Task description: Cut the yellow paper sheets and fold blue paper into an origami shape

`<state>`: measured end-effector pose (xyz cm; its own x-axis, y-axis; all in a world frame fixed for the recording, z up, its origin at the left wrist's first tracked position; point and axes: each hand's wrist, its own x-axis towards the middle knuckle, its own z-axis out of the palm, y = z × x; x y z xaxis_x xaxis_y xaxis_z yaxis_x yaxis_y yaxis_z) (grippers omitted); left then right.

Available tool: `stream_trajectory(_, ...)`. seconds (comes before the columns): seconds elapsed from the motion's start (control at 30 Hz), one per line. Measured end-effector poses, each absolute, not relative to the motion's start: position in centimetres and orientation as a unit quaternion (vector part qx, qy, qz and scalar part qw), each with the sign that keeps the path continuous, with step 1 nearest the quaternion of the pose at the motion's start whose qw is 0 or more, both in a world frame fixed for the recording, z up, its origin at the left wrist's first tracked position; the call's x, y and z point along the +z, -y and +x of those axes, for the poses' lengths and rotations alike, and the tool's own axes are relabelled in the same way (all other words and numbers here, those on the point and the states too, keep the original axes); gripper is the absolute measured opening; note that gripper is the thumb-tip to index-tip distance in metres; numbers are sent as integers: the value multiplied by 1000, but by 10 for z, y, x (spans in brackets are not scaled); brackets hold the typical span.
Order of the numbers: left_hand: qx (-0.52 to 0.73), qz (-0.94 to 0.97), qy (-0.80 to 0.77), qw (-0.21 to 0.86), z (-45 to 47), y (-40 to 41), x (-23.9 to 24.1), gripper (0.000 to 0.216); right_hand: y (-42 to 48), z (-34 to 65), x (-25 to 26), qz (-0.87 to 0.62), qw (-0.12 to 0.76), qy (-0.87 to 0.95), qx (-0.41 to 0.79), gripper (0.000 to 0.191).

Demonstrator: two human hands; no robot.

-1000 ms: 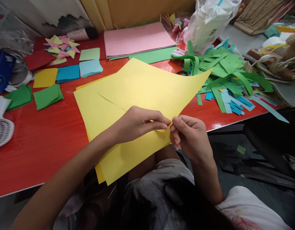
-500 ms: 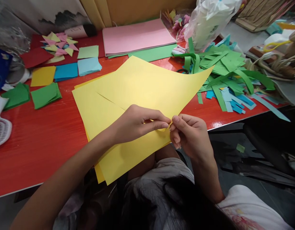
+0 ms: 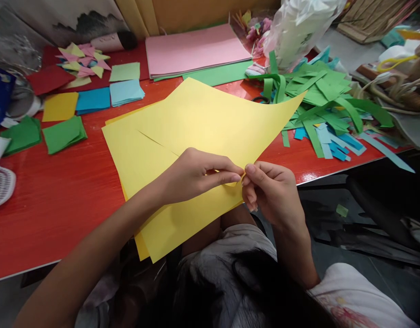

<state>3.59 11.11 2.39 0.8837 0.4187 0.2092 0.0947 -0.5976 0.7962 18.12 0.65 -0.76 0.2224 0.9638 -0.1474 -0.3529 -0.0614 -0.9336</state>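
A large sheet of yellow paper [image 3: 210, 116] lies over other yellow sheets [image 3: 182, 228] at the table's front edge, which they overhang. Its right corner curls up off the table. Near that sheet's lower edge, my left hand [image 3: 206, 173] pinches the paper between thumb and fingers. Right beside it, my right hand [image 3: 271, 187] holds the same edge with thumb and bent fingers, the fingertips of both hands almost touching. A slanting line, a slit or an edge, runs across the yellow paper left of my hands.
Stacks of small coloured squares, such as blue ones [image 3: 93, 99] and green ones [image 3: 64, 134], sit on the left. Pink sheets [image 3: 196, 50] lie at the back. Green paper strips [image 3: 319, 86] pile up on the right, with scissors [image 3: 260, 99] partly beneath. A folded paper star [image 3: 83, 61] rests back left.
Both hands keep their hold on the yellow paper in the same place. Only a very slight shift of the camera view shows.
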Motion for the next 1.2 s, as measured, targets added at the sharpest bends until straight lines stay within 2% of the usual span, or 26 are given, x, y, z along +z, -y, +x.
stream_trajectory(1.2,188,864,-125,450,35,-115,20,14,-6,183,-10,-440,618,285,586,24)
